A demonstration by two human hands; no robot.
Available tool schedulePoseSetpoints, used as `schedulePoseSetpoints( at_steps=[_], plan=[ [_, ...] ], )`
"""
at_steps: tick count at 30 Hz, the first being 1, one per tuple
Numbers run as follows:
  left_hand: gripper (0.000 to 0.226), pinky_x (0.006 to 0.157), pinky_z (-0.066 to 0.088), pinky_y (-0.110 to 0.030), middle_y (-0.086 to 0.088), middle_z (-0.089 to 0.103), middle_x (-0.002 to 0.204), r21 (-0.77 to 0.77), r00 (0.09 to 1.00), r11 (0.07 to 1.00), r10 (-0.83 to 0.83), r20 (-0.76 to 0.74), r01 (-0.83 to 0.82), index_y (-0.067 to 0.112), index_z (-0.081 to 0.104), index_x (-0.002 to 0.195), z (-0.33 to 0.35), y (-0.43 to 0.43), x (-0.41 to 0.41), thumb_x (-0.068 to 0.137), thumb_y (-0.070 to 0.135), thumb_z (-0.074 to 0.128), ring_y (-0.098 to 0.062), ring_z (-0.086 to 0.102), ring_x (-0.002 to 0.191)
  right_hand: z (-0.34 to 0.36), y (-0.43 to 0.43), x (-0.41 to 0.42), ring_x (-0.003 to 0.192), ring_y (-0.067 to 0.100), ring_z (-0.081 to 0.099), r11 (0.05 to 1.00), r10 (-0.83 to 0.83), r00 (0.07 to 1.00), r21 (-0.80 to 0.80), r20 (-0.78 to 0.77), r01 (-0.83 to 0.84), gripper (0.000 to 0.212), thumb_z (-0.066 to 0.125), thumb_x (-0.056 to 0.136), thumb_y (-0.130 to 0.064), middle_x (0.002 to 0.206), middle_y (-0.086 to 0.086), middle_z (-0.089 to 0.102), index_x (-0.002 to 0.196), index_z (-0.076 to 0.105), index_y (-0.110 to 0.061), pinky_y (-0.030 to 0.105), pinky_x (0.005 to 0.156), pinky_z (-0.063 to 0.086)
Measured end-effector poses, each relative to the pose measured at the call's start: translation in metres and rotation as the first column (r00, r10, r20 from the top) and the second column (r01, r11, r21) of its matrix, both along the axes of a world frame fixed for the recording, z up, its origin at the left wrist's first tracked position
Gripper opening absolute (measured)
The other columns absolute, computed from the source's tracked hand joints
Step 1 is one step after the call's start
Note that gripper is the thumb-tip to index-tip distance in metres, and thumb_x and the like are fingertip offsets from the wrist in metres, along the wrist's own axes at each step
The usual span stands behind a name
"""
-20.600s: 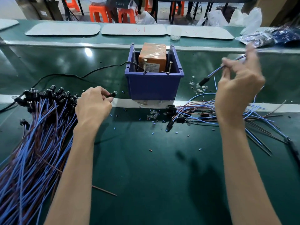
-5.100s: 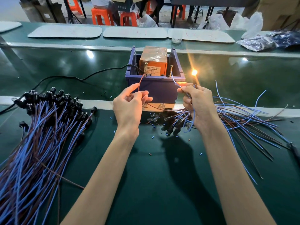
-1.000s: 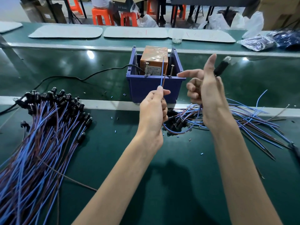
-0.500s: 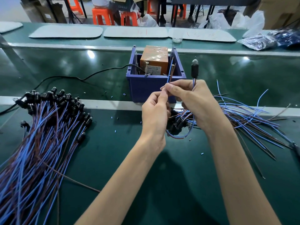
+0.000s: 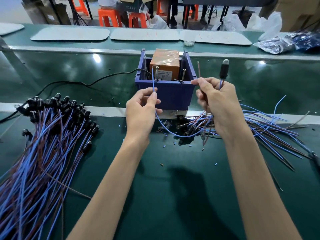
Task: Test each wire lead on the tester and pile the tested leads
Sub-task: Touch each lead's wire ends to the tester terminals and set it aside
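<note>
A blue wire [image 5: 153, 78] is pinched in the left hand [image 5: 141, 111], a brown wire [image 5: 199, 70] in the right hand [image 5: 220, 108]. Both are held near the tester [image 5: 164, 61].

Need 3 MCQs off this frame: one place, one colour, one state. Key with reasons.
1. The orange tester box sits: A in the blue bin; B on the floor; C on a stool.
2. The wire pinched by the left hand is: A yellow; B blue; C white.
3. The bulb on the lead in the right hand is: A glowing; B unlit; C missing.
Key: 1A, bin walls surround the box; 2B, it shows blue above the grip; 3B, the bulb looks dark.
</note>
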State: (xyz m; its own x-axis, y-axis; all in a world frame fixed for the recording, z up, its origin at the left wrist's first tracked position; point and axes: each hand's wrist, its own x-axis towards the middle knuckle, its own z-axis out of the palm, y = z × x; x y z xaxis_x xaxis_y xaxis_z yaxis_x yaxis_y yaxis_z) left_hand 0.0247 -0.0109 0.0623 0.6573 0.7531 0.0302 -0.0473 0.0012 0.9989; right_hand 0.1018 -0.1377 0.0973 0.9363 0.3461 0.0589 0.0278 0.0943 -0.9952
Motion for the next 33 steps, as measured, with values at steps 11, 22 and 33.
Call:
schedulePoseSetpoints(
  at_steps=[11, 22, 33],
  plan=[
    [0.02, 0.067, 0.05, -0.014, 0.013, 0.068, 0.074, 0.237, 0.999, 0.971, 0.049, -0.023, -0.042, 0.022, 0.069, 0.104, -0.01, 0.017, 0.001, 0.089, 0.01, 0.061, -0.001, 0.065, 0.057, -0.005, -0.005, 0.014, 0.048, 0.003, 0.036, 0.994, -0.105, 0.993, -0.034, -0.061, 0.103, 0.03, 0.038, 0.088, 0.007, 0.068, -0.002, 0.063, 0.09, 0.063, -0.009, 0.013, 0.039, 0.026],
    [0.045, 0.066, 0.051, -0.013, 0.023, 0.066, 0.078, 0.397, 0.995, 0.918, 0.039, -0.089, -0.001, 0.013, 0.05, 0.137, -0.015, 0.018, 0.003, 0.093, 0.005, 0.052, 0.002, 0.059, 0.045, -0.012, -0.004, 0.017, 0.042, 0.001, 0.053, 0.988, -0.149, 0.989, -0.033, -0.014, 0.148, 0.029, 0.038, 0.093, 0.005, 0.082, 0.0, 0.071, 0.094, 0.057, -0.016, 0.013, 0.038, 0.029],
    [0.009, 0.065, 0.056, -0.022, 0.008, 0.07, 0.069, 0.218, 0.998, 0.974, 0.066, -0.02, -0.06, 0.021, 0.07, 0.096, -0.011, 0.018, -0.001, 0.09, 0.017, 0.064, -0.006, 0.065, 0.049, -0.02, 0.0, 0.019, 0.043, 0.003, 0.057, 0.995, -0.097, 0.995, -0.037, -0.016, 0.096, 0.023, 0.041, 0.095, 0.004, 0.083, -0.002, 0.071, 0.096, 0.058, -0.011, 0.02, 0.05, 0.037]
  ],
)
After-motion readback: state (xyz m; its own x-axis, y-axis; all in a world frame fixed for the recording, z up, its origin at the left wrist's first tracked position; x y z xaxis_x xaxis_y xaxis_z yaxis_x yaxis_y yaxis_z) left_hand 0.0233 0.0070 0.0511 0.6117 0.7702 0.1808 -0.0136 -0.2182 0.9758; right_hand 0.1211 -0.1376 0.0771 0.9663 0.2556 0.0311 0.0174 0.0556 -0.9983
